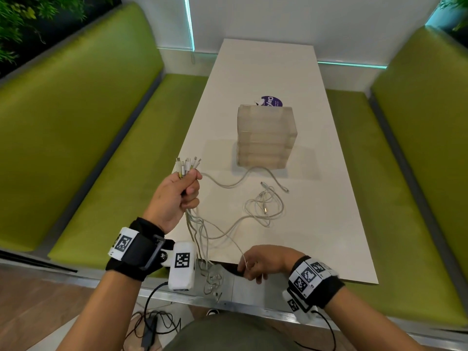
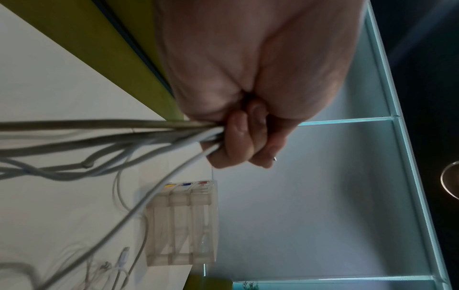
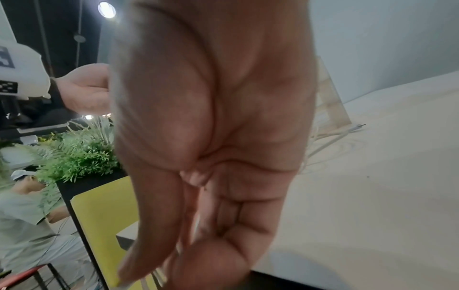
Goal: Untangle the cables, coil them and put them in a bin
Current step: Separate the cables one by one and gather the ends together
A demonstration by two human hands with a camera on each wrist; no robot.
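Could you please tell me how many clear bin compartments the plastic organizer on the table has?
3, side by side in the clear organizer on the white table: in the left wrist view, one under a yellow dot, one under a blue, one under a red. The head view shows no more.

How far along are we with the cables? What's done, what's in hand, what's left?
Done: the plug ends are gathered in the left hand. In hand: the right hand pinches one white cable at the table edge, apparently drawing it out of the bundle. Left: a loose tangle lies on the table, nothing is coiled, and no cable shows in the clear bin.
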